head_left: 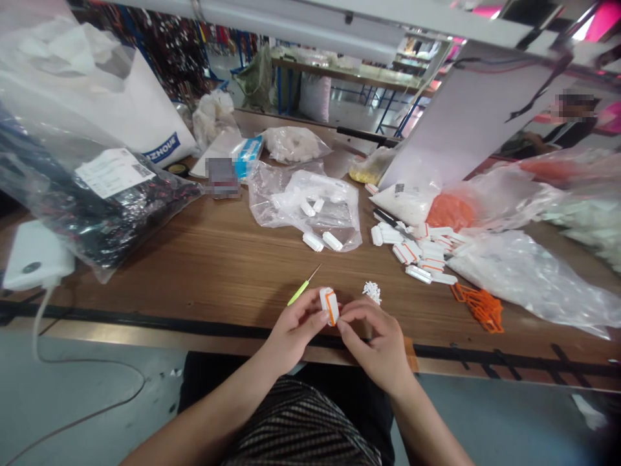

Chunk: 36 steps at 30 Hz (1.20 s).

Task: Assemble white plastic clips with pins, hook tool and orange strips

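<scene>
White case (328, 301) in left hand (299, 321), probably near table edge (145, 336); wood (208, 259) spreads leftward.

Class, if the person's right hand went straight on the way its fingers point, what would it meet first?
Most likely the white piece with the orange strip, held in the left hand. The right hand may already touch it; depth is unclear.
</scene>
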Available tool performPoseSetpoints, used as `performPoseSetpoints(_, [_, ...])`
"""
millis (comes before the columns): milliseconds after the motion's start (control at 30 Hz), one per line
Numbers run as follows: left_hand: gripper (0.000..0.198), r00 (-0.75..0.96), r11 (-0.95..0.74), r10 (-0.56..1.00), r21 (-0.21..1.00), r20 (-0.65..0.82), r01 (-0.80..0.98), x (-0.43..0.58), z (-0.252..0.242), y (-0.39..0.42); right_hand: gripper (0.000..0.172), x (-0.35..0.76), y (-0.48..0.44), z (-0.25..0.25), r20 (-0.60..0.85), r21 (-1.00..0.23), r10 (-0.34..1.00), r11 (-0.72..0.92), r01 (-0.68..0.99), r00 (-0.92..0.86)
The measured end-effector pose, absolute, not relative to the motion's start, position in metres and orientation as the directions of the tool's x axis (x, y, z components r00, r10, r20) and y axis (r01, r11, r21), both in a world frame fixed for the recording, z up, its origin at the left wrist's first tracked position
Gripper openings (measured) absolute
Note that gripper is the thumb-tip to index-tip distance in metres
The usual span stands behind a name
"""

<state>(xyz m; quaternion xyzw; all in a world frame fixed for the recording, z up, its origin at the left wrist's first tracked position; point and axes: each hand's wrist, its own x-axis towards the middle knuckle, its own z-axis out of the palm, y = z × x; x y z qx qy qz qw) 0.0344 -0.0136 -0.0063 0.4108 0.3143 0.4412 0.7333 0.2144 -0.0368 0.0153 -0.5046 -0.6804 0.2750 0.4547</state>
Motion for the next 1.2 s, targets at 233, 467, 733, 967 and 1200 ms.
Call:
performPoseSetpoints(233, [0.045, 0.427, 0.226, 0.900, 0.929, -0.084, -0.293, 0.035, -0.009, -0.017, 0.003, 0.215, -0.032, 0.010, 0.196, -0.911, 0.981, 0.184, 0.370, -0.005])
performPoseSetpoints(467, [0.048, 0.385, 0.135, 0.922, 0.970, -0.048, -0.202, 0.038, -0.001, -0.018, 0.011, 0.215, -0.032, 0.004, 0.161, -0.954, 0.987, 0.160, 0.253, -0.015])
performPoseSetpoints(733, [0.045, 0.369, 0.086, 0.929, 0.984, -0.023, -0.154, 0.038, -0.004, -0.023, 0.009, 0.205, -0.034, 0.008, 0.092, -0.958, 0.985, 0.048, 0.281, 0.145])
performPoseSetpoints(967, [0.040, 0.422, 0.036, 0.906, 0.988, 0.030, -0.148, 0.037, 0.004, -0.023, 0.014, 0.200, -0.040, 0.002, 0.008, -0.983, 0.991, -0.017, 0.182, 0.136])
performPoseSetpoints(1200, [0.042, 0.406, 0.046, 0.914, 0.988, 0.018, -0.146, 0.036, -0.001, -0.021, 0.013, 0.205, -0.040, 0.000, 0.043, -0.972, 0.990, 0.010, 0.234, 0.135])
